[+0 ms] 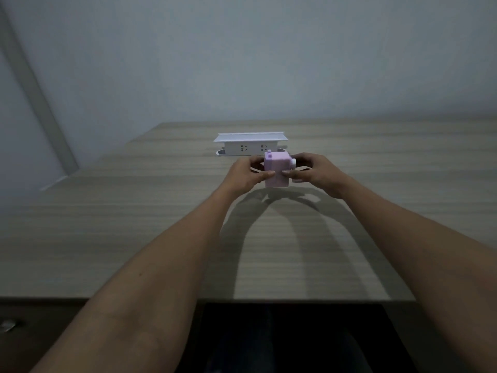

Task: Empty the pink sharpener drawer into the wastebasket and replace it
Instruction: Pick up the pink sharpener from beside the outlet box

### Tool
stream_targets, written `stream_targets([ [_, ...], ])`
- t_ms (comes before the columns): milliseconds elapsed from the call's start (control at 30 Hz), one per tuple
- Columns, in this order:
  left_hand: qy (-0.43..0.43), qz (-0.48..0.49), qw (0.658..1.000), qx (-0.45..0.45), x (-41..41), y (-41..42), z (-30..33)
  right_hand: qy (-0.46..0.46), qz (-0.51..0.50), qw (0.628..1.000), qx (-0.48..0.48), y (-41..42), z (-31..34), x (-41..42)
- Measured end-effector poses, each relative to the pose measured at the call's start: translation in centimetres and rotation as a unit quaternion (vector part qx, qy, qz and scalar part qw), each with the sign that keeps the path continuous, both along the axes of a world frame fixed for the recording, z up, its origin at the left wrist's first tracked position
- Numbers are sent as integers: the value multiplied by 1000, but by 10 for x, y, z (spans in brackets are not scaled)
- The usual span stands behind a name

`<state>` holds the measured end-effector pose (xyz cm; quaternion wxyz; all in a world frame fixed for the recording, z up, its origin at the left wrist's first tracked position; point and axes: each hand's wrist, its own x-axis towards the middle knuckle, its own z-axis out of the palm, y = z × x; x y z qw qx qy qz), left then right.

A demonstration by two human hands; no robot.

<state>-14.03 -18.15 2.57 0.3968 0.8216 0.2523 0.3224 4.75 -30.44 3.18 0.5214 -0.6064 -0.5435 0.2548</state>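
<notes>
- The wood-grain tabletop carries a white socket box at its far middle.
- Both hands grip the pink sharpener just in front of that box: left hand closed on its left side, right hand on its right.
- The sharpener stands upright, long axis vertical, its white knob pointing right.

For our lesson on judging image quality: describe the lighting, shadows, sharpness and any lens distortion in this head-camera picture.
Head view: dim, bluish light; both forearms cast soft arched shadows on the striped wooden desk beneath the small pink box-shaped sharpener; the left hand, right hand and the white socket unit look soft; the wide-angle lens stretches the forearms toward the lower corners.
</notes>
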Motion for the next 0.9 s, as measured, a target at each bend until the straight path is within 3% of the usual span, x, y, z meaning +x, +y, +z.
stream_targets([
  [300,4,-8,1000,-4,-24,-30,-25,11,4,1000,0,-32,-26,-23],
  [700,-2,-36,996,-87,-33,-33,-37,68,25,997,20,-36,-40,-28],
  [900,12,-46,995,-86,-32,-25,-46,37,39,999,-5,-32,-42,-21],
])
